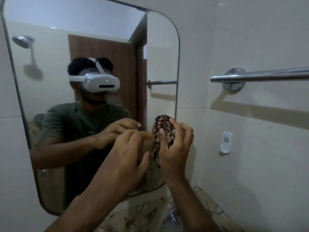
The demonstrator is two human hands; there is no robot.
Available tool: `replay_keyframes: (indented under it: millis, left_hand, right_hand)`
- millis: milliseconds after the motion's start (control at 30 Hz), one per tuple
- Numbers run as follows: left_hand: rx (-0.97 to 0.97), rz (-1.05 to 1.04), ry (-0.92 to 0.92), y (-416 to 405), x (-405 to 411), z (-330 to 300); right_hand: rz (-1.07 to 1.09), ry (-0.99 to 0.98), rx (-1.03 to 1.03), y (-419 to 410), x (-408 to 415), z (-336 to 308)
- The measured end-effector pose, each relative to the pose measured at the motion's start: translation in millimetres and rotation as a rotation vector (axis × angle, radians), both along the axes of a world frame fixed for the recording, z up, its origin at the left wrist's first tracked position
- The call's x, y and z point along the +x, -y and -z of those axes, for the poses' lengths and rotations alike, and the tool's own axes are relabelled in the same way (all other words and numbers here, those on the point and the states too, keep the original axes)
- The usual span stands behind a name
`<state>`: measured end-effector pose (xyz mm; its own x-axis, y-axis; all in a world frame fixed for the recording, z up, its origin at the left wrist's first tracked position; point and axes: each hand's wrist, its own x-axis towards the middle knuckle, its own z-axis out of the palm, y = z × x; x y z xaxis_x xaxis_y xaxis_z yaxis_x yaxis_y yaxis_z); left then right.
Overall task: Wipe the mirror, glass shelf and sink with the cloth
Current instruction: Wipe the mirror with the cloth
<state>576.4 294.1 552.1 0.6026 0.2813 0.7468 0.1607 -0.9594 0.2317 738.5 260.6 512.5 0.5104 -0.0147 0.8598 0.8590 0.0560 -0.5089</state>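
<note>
The wall mirror (93, 39) with rounded corners fills the left and middle of the head view. A brown and white checked cloth (160, 128) is bunched up in front of the mirror's lower right edge, and my right hand (175, 148) is closed around it. My left hand (128, 151) hovers just to the left of the cloth, fingers spread, fingertips near it. Below my arms lies the glass shelf (147, 213) with a leaf pattern. The sink is out of view.
A chrome towel bar (260, 75) sticks out from the tiled wall on the right. A small white wall hook (226, 143) sits below it. The mirror reflects a person with a headset, a shower head and a brown door.
</note>
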Motion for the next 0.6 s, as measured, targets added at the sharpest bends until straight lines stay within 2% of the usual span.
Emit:
replay_keyframes:
  millis: [233, 500, 600]
  left_hand:
    - [0.103, -0.010, 0.068, -10.5, 2.0, -47.1]
    - [0.200, -0.014, 0.110, -6.5, 3.1, -90.0]
    - [0.226, -0.033, 0.119, -9.1, 7.9, -105.1]
  right_hand:
    - [0.023, 0.107, 0.017, 3.4, 4.6, 15.3]
    - [0.010, 0.172, 0.064, -0.5, 19.7, -125.8]
    - [0.016, 0.196, 0.061, -0.1, 20.5, -143.0]
